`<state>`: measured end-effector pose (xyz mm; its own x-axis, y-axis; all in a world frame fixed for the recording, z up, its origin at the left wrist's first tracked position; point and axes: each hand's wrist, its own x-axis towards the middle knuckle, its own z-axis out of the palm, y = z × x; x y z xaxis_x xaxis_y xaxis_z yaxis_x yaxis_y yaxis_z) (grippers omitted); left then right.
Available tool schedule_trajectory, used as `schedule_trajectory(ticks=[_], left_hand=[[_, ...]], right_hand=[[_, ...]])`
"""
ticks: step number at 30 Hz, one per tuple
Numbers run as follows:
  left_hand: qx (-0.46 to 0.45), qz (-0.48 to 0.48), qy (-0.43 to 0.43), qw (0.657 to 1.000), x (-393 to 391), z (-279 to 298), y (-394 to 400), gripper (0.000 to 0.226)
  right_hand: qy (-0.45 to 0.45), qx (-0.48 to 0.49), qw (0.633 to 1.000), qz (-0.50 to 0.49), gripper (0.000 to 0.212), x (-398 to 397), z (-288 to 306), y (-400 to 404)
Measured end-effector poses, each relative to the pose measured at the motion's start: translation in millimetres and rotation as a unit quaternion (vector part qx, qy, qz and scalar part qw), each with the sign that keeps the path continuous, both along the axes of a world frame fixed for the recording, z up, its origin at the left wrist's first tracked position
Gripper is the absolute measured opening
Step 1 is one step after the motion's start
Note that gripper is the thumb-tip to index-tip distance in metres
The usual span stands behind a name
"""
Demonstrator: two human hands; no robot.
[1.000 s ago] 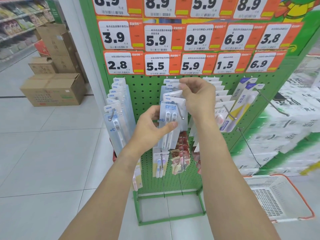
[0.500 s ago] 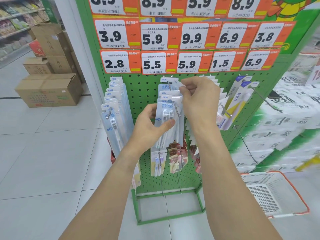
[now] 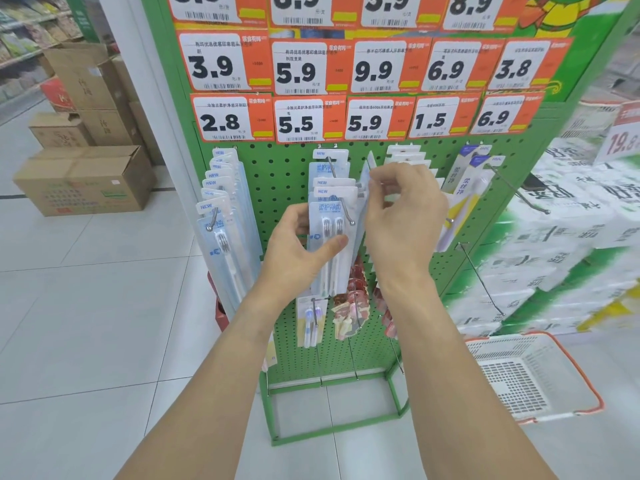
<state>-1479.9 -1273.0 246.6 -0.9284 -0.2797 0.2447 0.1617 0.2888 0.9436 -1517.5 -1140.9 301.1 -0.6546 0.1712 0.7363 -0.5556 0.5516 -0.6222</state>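
1. head view, nearest first: two bare forearms reach up from the bottom edge toward a green pegboard rack [image 3: 284, 188] standing on a pale tiled floor [image 3: 86, 323].
2. low on the right, a white shopping basket [image 3: 588, 386] with an orange rim sits on the floor just beside the rack's foot.
3. the left hand [image 3: 294, 254] grips the front toothbrush pack [image 3: 332, 216] of the middle row, with the thumb laid across its face and the fingers curled behind its left edge.
4. that pack hangs on a metal hook [image 3: 347, 211], at the outer end near the ball tip, with more packs of the same kind behind it.
5. the right hand [image 3: 405, 223] is higher and just to the right, fingers curled, thumb and forefinger pinching the top of an edge-on pack [image 3: 364, 188] that sits just beside the hook; whether this pack is on the hook cannot be told.
6. a left row of packs [image 3: 221, 230] hangs on its own hook, well apart from both hands.
7. above the hooks, orange price tags [image 3: 298, 121] cover the board.
8. farthest off on the left, cardboard boxes [image 3: 86, 178] are stacked on the floor.
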Motion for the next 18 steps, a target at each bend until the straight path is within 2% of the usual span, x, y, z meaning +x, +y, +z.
schedule_trajectory(ticks=[4, 8, 14, 15, 18], left_hand=[[-0.002, 0.007, 0.001, 1.000, 3, 0, 1, 0.047], [-0.007, 0.012, -0.001, 1.000, 5, 2, 0, 0.050], [-0.051, 0.040, -0.024, 0.998, 27, 6, 4, 0.079], [-0.060, 0.068, -0.009, 0.996, 38, 6, 9, 0.072], [-0.076, 0.172, 0.106, 0.976, 77, 5, 29, 0.036]], right_hand=[[0.038, 0.001, 0.999, -0.023, 0.018, -1, 1, 5], [0.025, 0.024, 0.999, -0.007, 0.020, 6, 0, 12], [0.009, -0.040, 0.999, 0.030, 0.023, 43, -11, 27], [-0.001, -0.055, 0.997, 0.045, 0.024, 50, -14, 31], [-0.051, -0.118, 0.987, 0.098, 0.027, 67, -25, 44]])
